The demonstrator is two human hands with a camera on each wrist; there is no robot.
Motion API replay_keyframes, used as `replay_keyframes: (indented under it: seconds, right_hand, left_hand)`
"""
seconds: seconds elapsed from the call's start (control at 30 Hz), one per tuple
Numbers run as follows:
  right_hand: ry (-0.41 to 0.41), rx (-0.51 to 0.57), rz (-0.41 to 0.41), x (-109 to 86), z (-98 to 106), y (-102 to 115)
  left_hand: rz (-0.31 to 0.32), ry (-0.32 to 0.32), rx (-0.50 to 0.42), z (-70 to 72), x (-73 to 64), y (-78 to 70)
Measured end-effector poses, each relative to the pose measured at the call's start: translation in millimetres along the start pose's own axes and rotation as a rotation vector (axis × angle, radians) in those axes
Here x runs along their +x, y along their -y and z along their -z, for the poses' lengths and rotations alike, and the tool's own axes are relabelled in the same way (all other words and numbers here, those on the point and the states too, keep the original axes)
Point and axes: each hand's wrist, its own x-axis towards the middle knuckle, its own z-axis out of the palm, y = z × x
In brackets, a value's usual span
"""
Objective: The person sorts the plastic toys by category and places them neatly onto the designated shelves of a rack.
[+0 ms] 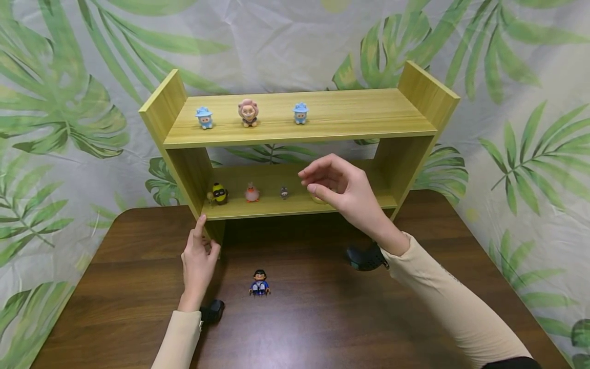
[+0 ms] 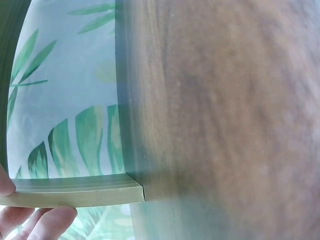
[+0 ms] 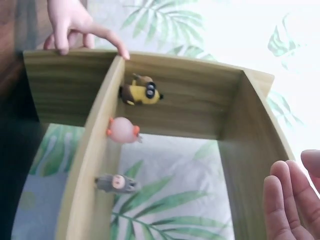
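Note:
My left hand (image 1: 197, 262) holds the lower left side panel of a small wooden shelf (image 1: 295, 207), index finger at the board's front edge. In the left wrist view, the fingertips (image 2: 52, 222) and thumb lie on opposite faces of the panel. Before the right part of the middle board hovers my right hand (image 1: 352, 192), fingers bent, thumb apart, nothing between them. Behind it a yellowish object (image 1: 318, 198) is mostly hidden. Left of that stand a small grey figurine (image 1: 283, 192), a pink round figurine (image 1: 252, 193) and a yellow-and-brown figurine with black goggles (image 1: 220, 194).
Up on the top board sit two blue-hatted figurines, left (image 1: 204, 118) and right (image 1: 300, 113), with a pink-haired figurine (image 1: 249, 113) between. A toy figure in blue (image 1: 260, 283) lies on the dark wooden table (image 1: 295, 328). Leaf-patterned cloth (image 1: 286, 46) hangs behind.

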Motion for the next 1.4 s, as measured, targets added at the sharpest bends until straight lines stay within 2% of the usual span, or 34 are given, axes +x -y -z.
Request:
replay_keyframes:
  seconds: [0.63,0.87,1.4]
  right_hand:
    - [0.096,0.05,-0.111,-36.0,-29.5,-39.9]
    - [0.124,0.024,-0.182,-50.5,-41.1,-53.5]
    - [0.209,-0.028,-0.261,-76.2,-63.6,-89.0]
  left_hand:
    - [0.01,0.004,0.006,-0.4,0.1,0.6]
    - [0.009,0.001,0.009,-0.7,-0.2,1.1]
    - [0.002,-0.004,0.008,-0.6,0.0,1.1]
